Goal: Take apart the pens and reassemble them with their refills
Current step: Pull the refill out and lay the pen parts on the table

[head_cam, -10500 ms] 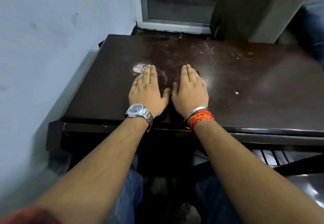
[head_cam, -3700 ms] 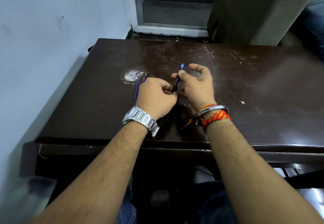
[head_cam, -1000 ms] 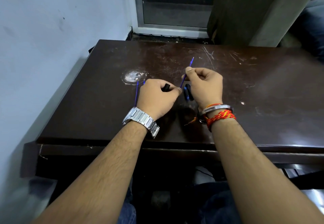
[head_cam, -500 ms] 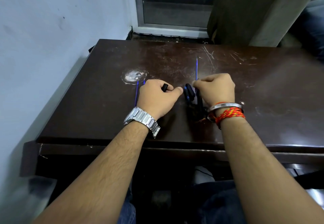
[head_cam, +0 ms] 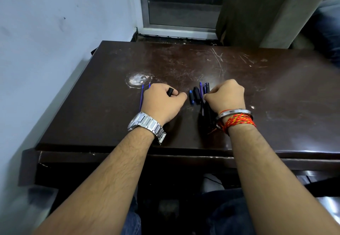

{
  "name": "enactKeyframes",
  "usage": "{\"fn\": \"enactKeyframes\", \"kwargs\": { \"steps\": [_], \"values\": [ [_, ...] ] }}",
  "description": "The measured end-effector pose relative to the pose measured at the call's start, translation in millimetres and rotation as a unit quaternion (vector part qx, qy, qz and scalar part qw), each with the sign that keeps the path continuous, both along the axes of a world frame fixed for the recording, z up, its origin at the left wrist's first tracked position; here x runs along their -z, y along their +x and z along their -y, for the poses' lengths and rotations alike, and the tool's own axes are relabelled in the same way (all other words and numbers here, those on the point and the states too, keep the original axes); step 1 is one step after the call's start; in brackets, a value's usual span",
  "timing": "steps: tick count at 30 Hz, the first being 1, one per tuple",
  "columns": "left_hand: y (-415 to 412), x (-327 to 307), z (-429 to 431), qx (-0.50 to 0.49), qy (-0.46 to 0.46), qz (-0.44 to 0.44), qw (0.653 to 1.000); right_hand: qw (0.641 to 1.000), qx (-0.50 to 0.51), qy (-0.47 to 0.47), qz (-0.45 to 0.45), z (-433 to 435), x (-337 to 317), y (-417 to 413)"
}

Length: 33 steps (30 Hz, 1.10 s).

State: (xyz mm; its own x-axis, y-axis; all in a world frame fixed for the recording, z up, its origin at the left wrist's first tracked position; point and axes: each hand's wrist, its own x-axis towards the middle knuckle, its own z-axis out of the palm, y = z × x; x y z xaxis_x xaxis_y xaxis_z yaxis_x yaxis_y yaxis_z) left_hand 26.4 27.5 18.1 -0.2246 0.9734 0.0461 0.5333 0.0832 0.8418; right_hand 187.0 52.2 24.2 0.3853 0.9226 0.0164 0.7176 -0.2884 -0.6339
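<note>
My left hand (head_cam: pixel 161 104) rests on the dark table (head_cam: pixel 276 94) with its fingers curled, and a small black pen piece (head_cam: pixel 170 92) sits pinched between them. Two thin blue refills (head_cam: pixel 141 96) lie just left of that hand, partly hidden by it. My right hand (head_cam: pixel 227 96) is curled and pinches a blue refill (head_cam: pixel 201 89) that lies low along the table beside a dark pen barrel (head_cam: pixel 207 104). Between the hands lie a blue-and-black pen part (head_cam: pixel 191 97) and a black pen part (head_cam: pixel 197 95).
A white worn patch (head_cam: pixel 137 80) marks the tabletop beyond my left hand. A pale wall (head_cam: pixel 46 50) runs close along the table's left edge. A metal-framed door (head_cam: pixel 180 10) and a brown panel (head_cam: pixel 257 10) stand behind the table.
My right hand has lowered the blue refill from upright down onto the table beside the pen barrel. My left hand has stayed in place with the black piece.
</note>
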Motion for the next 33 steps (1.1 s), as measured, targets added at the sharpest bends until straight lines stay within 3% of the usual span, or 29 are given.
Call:
{"fn": "enactKeyframes", "kwargs": {
  "steps": [5,17,23,33],
  "values": [
    [0.5,1.0,0.2,-0.005,0.009,-0.004,1.000,1.000,-0.003,-0.019,0.017,-2.0,4.0,3.5],
    [-0.6,1.5,-0.6,-0.007,0.000,-0.012,1.000,0.999,0.015,0.039,0.007,-3.8,7.1,13.6],
    [-0.3,0.6,0.7,0.006,-0.003,0.000,1.000,0.997,-0.025,0.067,0.022,0.1,0.1,-2.5],
    [5.5,1.7,-3.4,0.000,0.000,0.055,0.999,0.996,-0.083,0.001,0.030,0.7,6.2,-17.9]
  ]
}}
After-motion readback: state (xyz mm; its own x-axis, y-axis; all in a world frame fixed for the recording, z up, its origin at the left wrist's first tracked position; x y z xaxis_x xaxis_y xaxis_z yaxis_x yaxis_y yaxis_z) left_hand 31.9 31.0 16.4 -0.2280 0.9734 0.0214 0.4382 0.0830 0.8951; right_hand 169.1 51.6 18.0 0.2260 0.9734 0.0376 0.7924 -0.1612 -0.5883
